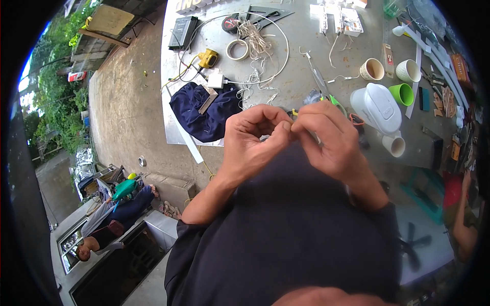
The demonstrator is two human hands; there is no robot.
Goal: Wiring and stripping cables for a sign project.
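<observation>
In front of my chest, at the near edge of the table, my left hand (258,140) and my right hand (329,133) meet at their fingertips. Both are closed in a pinch, thumbs against index fingers. Whatever sits between the fingertips is too small and covered to make out. Beyond my left hand lies a dark blue cloth (191,115) with a flat metal piece (207,102) on it. Behind my right hand a green-handled tool (337,104) and orange-handled scissors (356,119) are partly hidden.
The metal-topped table (301,38) holds a masking tape roll (238,50), bundled white wire (253,41), a yellow tool (207,58) and a black power box (182,33). A white lidded container (377,107) and several cups stand right. People appear at lower left (104,232) and right edge (462,224).
</observation>
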